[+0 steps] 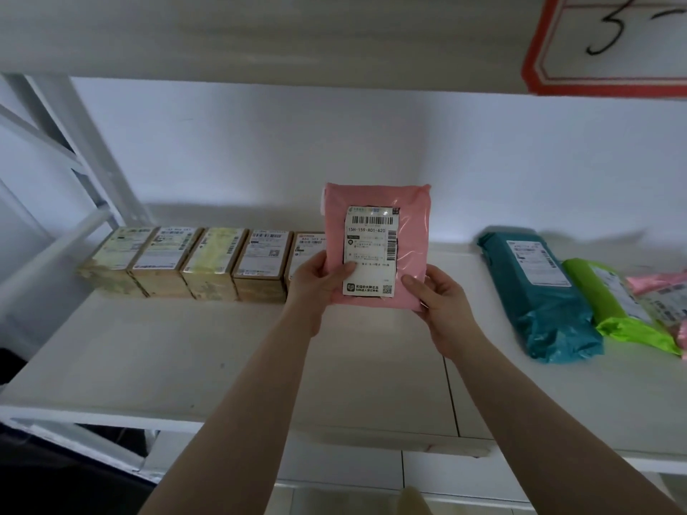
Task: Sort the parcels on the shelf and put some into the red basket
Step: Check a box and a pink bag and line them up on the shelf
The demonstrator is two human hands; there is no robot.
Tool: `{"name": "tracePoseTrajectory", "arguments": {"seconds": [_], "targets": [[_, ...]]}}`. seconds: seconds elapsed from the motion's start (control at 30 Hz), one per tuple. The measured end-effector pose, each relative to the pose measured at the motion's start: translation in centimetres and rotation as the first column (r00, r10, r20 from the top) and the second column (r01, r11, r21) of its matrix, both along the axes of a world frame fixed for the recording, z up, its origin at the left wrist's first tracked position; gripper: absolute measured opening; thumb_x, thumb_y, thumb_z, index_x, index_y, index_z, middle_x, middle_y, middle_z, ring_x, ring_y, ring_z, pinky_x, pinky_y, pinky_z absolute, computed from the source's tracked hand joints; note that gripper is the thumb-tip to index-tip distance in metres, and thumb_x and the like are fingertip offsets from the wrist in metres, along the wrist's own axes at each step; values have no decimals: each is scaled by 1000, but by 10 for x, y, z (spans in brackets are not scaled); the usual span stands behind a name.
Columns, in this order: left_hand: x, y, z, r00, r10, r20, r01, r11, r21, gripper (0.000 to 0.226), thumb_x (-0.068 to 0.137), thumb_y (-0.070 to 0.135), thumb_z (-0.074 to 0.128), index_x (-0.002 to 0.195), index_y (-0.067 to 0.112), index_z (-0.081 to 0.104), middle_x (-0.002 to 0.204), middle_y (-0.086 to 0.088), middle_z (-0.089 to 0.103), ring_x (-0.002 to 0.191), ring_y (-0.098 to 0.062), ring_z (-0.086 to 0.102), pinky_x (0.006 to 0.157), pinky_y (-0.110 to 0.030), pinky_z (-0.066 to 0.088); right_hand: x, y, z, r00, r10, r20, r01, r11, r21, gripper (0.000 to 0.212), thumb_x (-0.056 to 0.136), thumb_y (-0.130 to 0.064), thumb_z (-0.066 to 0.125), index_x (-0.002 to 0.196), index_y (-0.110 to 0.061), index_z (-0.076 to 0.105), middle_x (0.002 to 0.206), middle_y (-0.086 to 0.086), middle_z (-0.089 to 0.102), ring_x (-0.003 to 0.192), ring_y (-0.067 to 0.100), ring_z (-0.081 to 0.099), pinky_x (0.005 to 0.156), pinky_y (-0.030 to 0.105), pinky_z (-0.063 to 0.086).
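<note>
A pink parcel bag (412, 224) with a white shipping label is held upright above the white shelf (186, 358), label facing me. My left hand (316, 284) grips its lower left edge with the thumb on the label. My right hand (442, 302) grips its lower right corner. A row of several brown cardboard boxes (193, 262) stands at the back left of the shelf; the rightmost box is partly hidden behind my left hand and the bag. No red basket is in view.
To the right lie a teal bag (535, 291), a green bag (617, 306) and part of a pink bag (661, 284). A shelf board with a red-bordered number label (609, 42) runs overhead. White frame struts (74, 143) stand at the left.
</note>
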State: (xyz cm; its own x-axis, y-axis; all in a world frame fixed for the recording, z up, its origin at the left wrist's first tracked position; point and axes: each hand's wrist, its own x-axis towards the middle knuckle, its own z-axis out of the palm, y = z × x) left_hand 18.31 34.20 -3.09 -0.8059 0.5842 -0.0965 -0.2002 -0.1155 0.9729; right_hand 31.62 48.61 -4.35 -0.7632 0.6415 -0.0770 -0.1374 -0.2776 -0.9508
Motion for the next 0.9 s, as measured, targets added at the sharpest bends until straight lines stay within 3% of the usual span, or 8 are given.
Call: {"name": "tracePoseTrajectory", "arguments": {"seconds": [0.13, 0.2, 0.27, 0.43, 0.53, 0.67, 0.73, 0.9], "targets": [[-4, 4, 6, 991, 48, -126, -61, 993, -101, 22, 84, 19, 73, 105, 19, 67, 98, -2, 75, 89, -27, 73, 70, -53, 59, -8, -1, 1, 999, -52, 16, 53, 998, -31, 23, 87, -8, 69, 111, -10, 68, 95, 5, 78, 81, 16, 73, 75, 30, 61], [-7, 9, 9, 959, 67, -275, -120, 976, -183, 33, 83, 22, 73, 114, 17, 63, 104, 4, 71, 94, -19, 69, 64, -33, 60, -12, 0, 0, 994, -98, 47, 100, 994, -48, 29, 87, -11, 71, 116, -10, 65, 95, 5, 78, 83, 19, 74, 77, 33, 61], [-14, 15, 5, 877, 77, -474, -231, 933, -276, 47, 80, 28, 74, 123, 17, 59, 113, 8, 65, 103, -12, 62, 75, -22, 51, -16, 5, -5, 982, -157, 101, 162, 985, -51, 36, 88, -14, 71, 121, -9, 60, 95, 6, 77, 83, 21, 75, 76, 33, 61], [-24, 21, -20, 603, -24, -797, -484, 783, -390, 58, 82, 40, 67, 132, 13, 55, 137, -6, 52, 126, -27, 48, 104, -40, 37, -21, 21, -19, 922, -280, 269, 299, 954, -30, 40, 88, -19, 72, 122, -7, 55, 104, 13, 70, 87, 25, 71, 67, 30, 60], [-23, 26, -36, 536, -116, -836, -578, 671, -464, 65, 82, 46, 64, 135, 11, 51, 146, -12, 44, 138, -33, 36, 112, -47, 25, -27, 29, -32, 880, -314, 357, 326, 945, 29, 41, 88, -20, 73, 121, -3, 57, 107, 16, 67, 86, 27, 69, 67, 32, 58], [-18, 34, -53, 471, -204, -858, -661, 563, -497, 73, 75, 50, 70, 133, 8, 52, 141, -19, 49, 134, -42, 39, 109, -59, 28, -41, 31, -43, 857, -286, 429, 266, 958, 106, 47, 87, -21, 74, 126, 0, 57, 101, 12, 66, 94, 31, 67, 79, 42, 59], [-17, 35, -60, 450, -227, -864, -682, 537, -496, 74, 72, 47, 74, 131, 7, 54, 138, -20, 51, 132, -43, 41, 108, -62, 29, -50, 29, -46, 848, -274, 453, 226, 961, 159, 46, 87, -22, 73, 125, -2, 59, 97, 8, 66, 93, 30, 66, 83, 44, 58], [-19, 33, -70, 440, -279, -853, -689, 504, -520, 76, 72, 46, 74, 135, 9, 51, 145, -21, 45, 137, -42, 35, 111, -61, 19, -60, 29, -54, 800, -317, 510, 171, 934, 313, 49, 86, -31, 71, 124, -3, 63, 116, 14, 69, 99, 29, 65, 91, 49, 55]]}}
